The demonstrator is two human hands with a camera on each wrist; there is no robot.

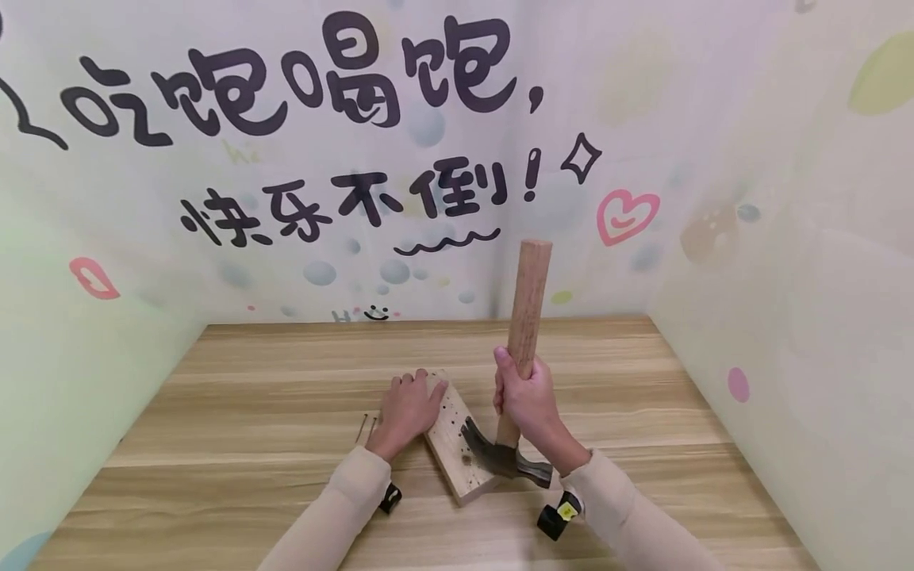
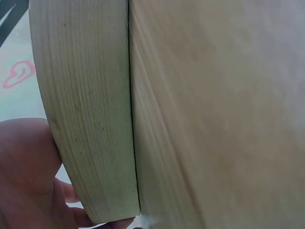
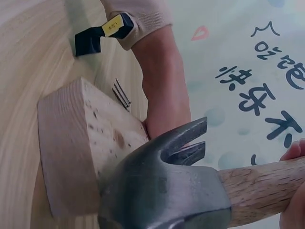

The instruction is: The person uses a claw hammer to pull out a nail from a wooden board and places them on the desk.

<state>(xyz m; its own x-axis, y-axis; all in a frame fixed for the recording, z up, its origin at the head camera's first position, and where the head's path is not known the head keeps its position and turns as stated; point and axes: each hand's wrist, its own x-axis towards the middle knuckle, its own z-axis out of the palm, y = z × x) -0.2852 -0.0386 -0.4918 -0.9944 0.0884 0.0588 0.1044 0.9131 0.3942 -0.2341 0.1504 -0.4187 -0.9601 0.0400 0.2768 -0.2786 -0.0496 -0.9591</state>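
My left hand (image 1: pixel 408 408) grips the far end of a pale wooden block (image 1: pixel 450 448), whose top is dotted with small dark holes. In the left wrist view, fingers curl round the end of this block (image 2: pixel 90 109), which lies flat on the table. My right hand (image 1: pixel 531 400) holds a claw hammer (image 1: pixel 528 309) by its wooden handle, the butt pointing up. The dark steel head hangs lowest, its claw over the block's near half and its striking face to the right. In the right wrist view the hammer's claw (image 3: pixel 188 138) shows two split prongs near the block.
Several thin nails (image 1: pixel 362 428) lie on the wood-grain table (image 1: pixel 250 396) left of my left hand. Printed cloth walls (image 1: pixel 464 285) with black lettering stand at the back and both sides. A small black device with a yellow label (image 1: pixel 566 511) is strapped at my right wrist.
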